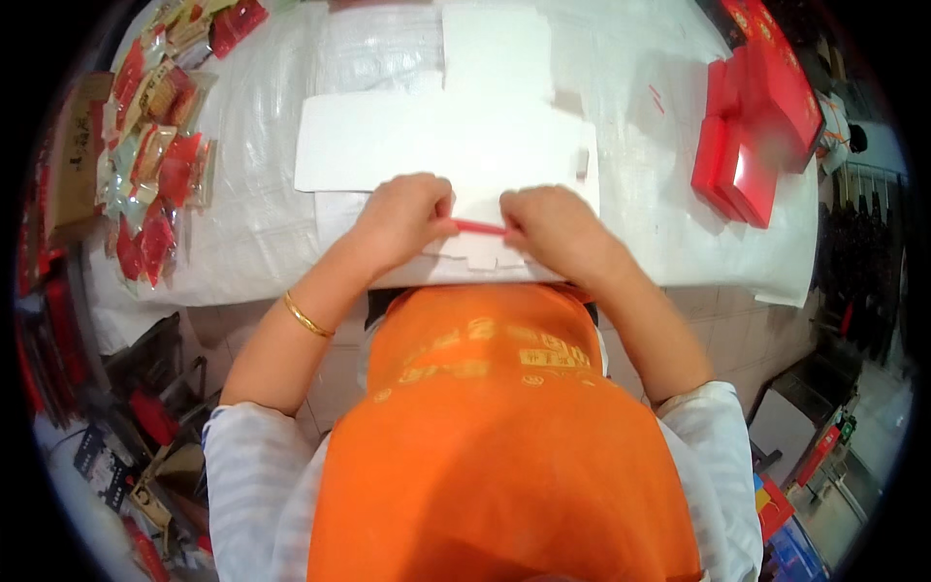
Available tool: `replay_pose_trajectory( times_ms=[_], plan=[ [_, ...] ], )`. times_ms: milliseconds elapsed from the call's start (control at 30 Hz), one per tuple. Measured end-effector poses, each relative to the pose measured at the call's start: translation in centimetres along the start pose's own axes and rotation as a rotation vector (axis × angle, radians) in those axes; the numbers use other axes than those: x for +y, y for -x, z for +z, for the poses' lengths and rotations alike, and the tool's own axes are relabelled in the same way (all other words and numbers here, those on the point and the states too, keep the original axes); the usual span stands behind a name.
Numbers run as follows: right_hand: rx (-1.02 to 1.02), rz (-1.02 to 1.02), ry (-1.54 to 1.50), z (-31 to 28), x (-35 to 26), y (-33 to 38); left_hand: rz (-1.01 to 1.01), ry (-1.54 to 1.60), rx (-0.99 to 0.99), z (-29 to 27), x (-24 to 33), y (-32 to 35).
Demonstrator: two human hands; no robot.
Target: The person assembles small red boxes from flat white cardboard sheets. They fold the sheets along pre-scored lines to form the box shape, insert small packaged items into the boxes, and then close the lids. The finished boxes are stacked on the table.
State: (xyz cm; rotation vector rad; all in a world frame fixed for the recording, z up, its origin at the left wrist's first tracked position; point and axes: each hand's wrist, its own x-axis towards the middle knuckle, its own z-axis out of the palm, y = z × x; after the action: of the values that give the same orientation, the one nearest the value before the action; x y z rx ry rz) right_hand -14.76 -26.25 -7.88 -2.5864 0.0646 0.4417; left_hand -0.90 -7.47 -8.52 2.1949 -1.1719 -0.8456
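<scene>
A large white cardboard box blank [441, 145] lies unfolded on the covered table, with its panels and small flaps spread out flat. At its near edge, my left hand [405, 218] is closed with the fingers curled in. My right hand [555, 225] is closed the same way, a short gap to the right. Between the two hands runs a narrow red strip [480, 228], pinched at both ends. It looks like a folded edge of the blank with its red side showing, but the fingers hide its ends. Small cut flaps show just below it.
White woven sheeting [254, 209] covers the table. Clear packets with red and brown contents [160, 165] are heaped at the left beside a brown carton [80, 160]. Red boxes [742, 179] stand at the right edge. Two small red slivers [656, 98] lie nearby.
</scene>
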Motion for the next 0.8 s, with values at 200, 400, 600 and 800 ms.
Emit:
replay_pose_trajectory(
  times_ms=[200, 400, 600, 800],
  plan=[
    [-0.038, 0.04, -0.033, -1.4, 0.8, -1.1, -0.06, -0.022, -0.135, -1.1, 0.6, -1.1],
    [-0.239, 0.017, 0.02, -4.3, 1.3, -4.5, -0.053, -0.019, -0.094, -1.4, 1.1, -1.7],
    [-0.293, 0.018, -0.191, -4.4, 2.7, -3.3, 0.132, 0.143, 0.1, -1.3, -1.6, 2.0],
    [-0.302, 0.041, -0.282, -5.3, 3.2, -3.4, 0.325, -0.05, 0.368, 0.2, -3.2, 2.8]
  ],
)
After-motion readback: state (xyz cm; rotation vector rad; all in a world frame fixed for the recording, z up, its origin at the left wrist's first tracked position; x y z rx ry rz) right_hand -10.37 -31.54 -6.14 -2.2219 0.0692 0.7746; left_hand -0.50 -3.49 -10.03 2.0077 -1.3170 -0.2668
